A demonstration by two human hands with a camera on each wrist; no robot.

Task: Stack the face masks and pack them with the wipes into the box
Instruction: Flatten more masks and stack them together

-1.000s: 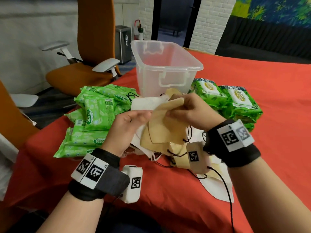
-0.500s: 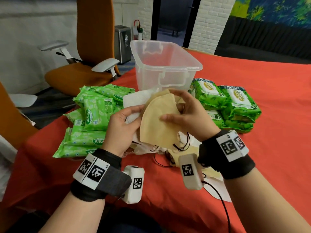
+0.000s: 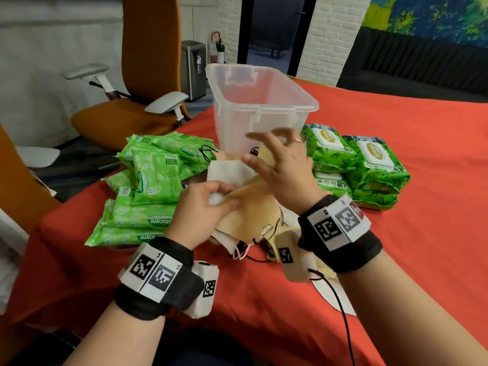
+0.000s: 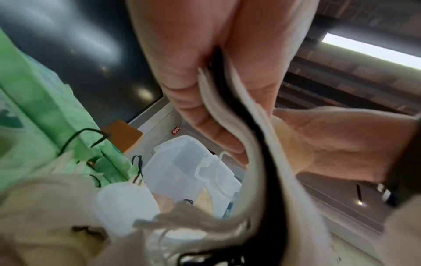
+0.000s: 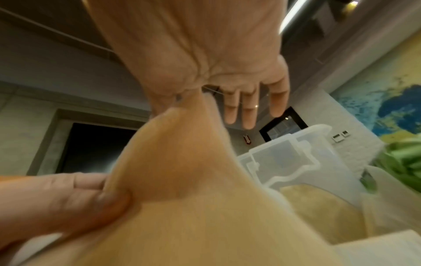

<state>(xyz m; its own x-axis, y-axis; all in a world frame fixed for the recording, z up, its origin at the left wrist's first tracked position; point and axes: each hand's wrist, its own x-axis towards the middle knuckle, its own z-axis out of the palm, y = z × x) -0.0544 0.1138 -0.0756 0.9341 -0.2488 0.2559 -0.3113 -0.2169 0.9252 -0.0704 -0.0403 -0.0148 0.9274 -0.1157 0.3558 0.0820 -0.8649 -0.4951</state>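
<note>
Left hand (image 3: 203,207) pinches the tan mask stack (image 3: 248,207) at frame centre, over the red tabletop (image 3: 396,233). Right hand (image 3: 285,167) hovers above it, fingers spread, holding nothing. Clear box (image 3: 258,107) sits behind; wipes packs (image 3: 148,196) centre-left.

Soft matt tan cloth face masks (image 3: 245,207) are crumpling; glossy green plastic wipe packs (image 3: 155,178) are shining beside the smooth translucent plastic box (image 3: 264,107) on matt red cloth surface (image 3: 396,260).
</note>
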